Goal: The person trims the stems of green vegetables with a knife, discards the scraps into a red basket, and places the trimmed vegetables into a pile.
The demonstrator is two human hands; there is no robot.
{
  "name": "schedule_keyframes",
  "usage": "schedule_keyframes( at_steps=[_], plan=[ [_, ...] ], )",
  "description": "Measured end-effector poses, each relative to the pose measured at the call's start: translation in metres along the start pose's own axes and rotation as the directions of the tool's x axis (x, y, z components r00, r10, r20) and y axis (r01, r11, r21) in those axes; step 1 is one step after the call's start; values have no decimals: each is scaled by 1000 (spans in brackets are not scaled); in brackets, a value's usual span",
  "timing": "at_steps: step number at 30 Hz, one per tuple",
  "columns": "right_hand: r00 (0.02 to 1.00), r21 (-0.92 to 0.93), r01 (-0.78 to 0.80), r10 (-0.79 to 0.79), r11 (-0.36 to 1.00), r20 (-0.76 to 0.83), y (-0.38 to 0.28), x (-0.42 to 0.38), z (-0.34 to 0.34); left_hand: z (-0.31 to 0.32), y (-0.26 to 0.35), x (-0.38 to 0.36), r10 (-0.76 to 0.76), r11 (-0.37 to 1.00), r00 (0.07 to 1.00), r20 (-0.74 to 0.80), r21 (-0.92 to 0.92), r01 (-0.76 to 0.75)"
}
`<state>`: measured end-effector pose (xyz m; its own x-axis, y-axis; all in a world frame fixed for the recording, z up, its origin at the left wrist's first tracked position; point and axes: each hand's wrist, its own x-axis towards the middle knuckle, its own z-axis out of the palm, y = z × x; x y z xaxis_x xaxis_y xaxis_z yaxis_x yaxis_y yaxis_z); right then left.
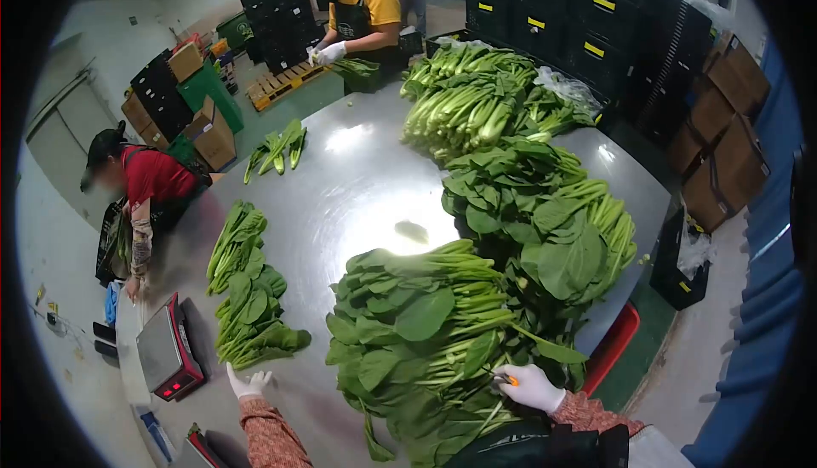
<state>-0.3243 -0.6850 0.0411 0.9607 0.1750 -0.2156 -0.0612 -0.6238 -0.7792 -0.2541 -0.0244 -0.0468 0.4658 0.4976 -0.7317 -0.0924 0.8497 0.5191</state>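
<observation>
My left hand (248, 383), in a white glove, has its fingers apart at the lower end of a row of leafy greens (254, 298) on the metal table. Nothing is held in it. My right hand (532, 388), also gloved, is closed round a small orange-handled knife (510, 379); its blade is hard to make out. That hand is against the stems of a large heap of leafy greens (417, 315). Behind this heap lies another pile of greens (553, 213), and farther back a pile of pale-stemmed greens (477, 94).
A red-edged scale (168, 349) stands at the table's left. A few greens (277, 150) and a loose leaf (411, 231) lie on the metal table (340, 187). Co-workers stand at the left (157, 174) and far side (366, 8). Black crates (553, 8) and cartons (723, 145) are stacked behind.
</observation>
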Motion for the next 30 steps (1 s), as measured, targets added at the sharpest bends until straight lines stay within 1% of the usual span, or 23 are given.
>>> schedule_keyframes(
  at_steps=[2, 3, 4, 6, 7, 10, 12, 14, 16, 17, 18, 20, 22, 23, 26, 27, 28, 29, 30],
  plan=[
    [1000, -17, 7, -7, 1000, 0, -1, -1, -5, -24, -3, -3, -23, 999, 998, 63, 24, 22],
    [999, 0, 35, -35, 999, -26, 6, 1, -3, -31, -6, -17, -28, 1000, 999, 40, 3, 28],
    [997, 3, 70, -69, 998, -44, 6, 2, -7, -32, -11, -33, -37, 999, 998, 57, -28, 38],
    [982, 162, 126, -100, 979, -158, 18, 8, -5, -32, -18, -63, -51, 994, 994, 92, -89, 59],
    [976, 119, 133, -110, 984, -187, 17, 11, -10, -29, -23, -79, -55, 992, 992, 114, -108, 67],
    [959, 100, 124, -93, 987, -268, 20, 22, -17, -14, -37, -130, 71, 996, 975, 209, 42, -81],
    [940, 70, 158, -128, 985, -315, 17, 28, -21, -8, -42, -151, 66, 989, 963, 262, 111, -98],
    [887, 76, 291, -240, 954, -394, 42, 50, -2, -7, -48, -165, 75, 973, 947, 311, 186, -138],
    [961, 146, 184, -147, 972, -235, 42, 61, -1, 0, -58, -182, 62, 966, 946, 318, 218, -137],
    [969, 187, 133, -88, 973, -232, 50, 71, 12, 1, -60, -185, 53, 962, 944, 327, 237, -136],
    [973, 173, 98, -58, 980, -222, 45, 73, 10, 4, -64, -193, 44, 958, 941, 334, 252, -135],
    [976, 297, 92, -27, 951, -216, 38, 67, 1, 10, -72, -206, 48, 953, 936, 349, 263, -148],
    [987, 329, 71, -19, 942, -156, 27, 60, -12, 17, -79, -220, 53, 942, 925, 376, 287, -171],
    [992, 341, 59, -18, 938, -122, 24, 58, -17, 21, -82, -227, 49, 949, 923, 381, 270, -162],
    [977, 357, 152, -85, 922, -197, 22, 53, -21, 27, -90, -245, 22, 934, 873, 488, 301, -192],
    [968, 388, 182, -96, 903, -231, 29, 57, -13, 35, -98, -262, 55, 928, 881, 470, 301, -219],
    [951, 465, 230, -95, 855, -296, 38, 64, -2, 41, -107, -277, 57, 934, 876, 478, 284, -216],
    [998, 662, -26, 53, 749, -20, 21, 56, -25, 49, -116, -296, 45, 913, 845, 533, 321, -251],
    [994, 757, 103, -50, 645, -92, 25, 59, -22, 55, -127, -304, 68, 904, 820, 569, 314, -292]
  ],
)
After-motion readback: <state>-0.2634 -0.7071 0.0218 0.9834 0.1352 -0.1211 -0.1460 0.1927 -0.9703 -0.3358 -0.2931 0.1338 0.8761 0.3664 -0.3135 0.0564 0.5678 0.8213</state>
